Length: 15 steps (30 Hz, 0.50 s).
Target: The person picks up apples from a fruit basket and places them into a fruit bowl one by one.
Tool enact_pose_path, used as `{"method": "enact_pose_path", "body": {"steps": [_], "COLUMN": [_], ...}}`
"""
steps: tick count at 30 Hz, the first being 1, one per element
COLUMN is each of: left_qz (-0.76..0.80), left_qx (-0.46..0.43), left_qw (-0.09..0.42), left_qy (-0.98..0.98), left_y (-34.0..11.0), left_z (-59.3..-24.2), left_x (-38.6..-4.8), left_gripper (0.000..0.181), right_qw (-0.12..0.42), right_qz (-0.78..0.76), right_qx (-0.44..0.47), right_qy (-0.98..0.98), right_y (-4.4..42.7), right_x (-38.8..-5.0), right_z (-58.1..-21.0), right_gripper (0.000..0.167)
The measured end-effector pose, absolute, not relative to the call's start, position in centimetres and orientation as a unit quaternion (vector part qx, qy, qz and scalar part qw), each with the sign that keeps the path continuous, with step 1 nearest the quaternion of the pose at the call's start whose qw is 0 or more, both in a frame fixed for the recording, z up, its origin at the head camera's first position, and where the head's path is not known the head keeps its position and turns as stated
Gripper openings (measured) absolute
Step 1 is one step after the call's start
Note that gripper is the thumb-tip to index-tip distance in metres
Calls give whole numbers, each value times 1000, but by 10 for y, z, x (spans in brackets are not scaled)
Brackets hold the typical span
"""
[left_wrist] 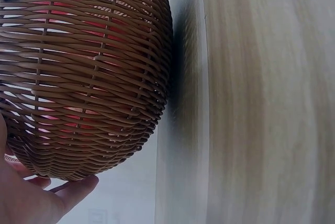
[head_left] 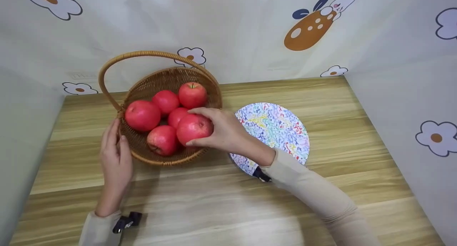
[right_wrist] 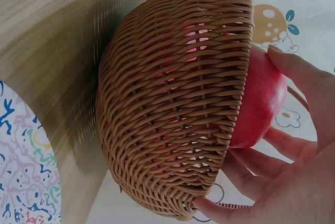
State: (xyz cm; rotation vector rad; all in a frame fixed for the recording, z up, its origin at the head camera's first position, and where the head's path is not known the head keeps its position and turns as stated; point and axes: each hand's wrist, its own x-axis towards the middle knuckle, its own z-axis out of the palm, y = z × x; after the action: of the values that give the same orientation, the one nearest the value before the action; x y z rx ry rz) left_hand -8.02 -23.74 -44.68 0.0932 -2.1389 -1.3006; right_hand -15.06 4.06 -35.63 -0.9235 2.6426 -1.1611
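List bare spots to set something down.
Free tabletop: right of the squiggle-patterned disc, up to the right wall; in front, between left sleeve and right sleeve; behind the disc, to the back wall. Crowded: the wicker basket, apples inside, left grip touching it, right grip on another apple.

The right hand [head_left: 228, 131] grips with curved fingers [head_left: 204, 112], its thumb [head_left: 200, 142] opposing them and its sleeved forearm [head_left: 310, 189] slanting back behind. Well to the left of those fingers, the left hand [head_left: 116, 162] extends nearly straight fingers, thumb beside them, wrist [head_left: 108, 203] behind.
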Motion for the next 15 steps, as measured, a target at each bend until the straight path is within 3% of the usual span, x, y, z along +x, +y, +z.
{"method": "enact_pose_path", "body": {"steps": [15], "left_qz": [-488], "left_qx": [42], "left_qw": [309], "left_qy": [-815], "left_y": [-237], "left_z": [-447], "left_x": [-80], "left_gripper": [47], "right_qw": [60], "right_qz": [-414], "right_qx": [-305], "right_qy": [856], "right_y": [46], "right_x": [-145], "right_z": [-347], "right_gripper": [72]}}
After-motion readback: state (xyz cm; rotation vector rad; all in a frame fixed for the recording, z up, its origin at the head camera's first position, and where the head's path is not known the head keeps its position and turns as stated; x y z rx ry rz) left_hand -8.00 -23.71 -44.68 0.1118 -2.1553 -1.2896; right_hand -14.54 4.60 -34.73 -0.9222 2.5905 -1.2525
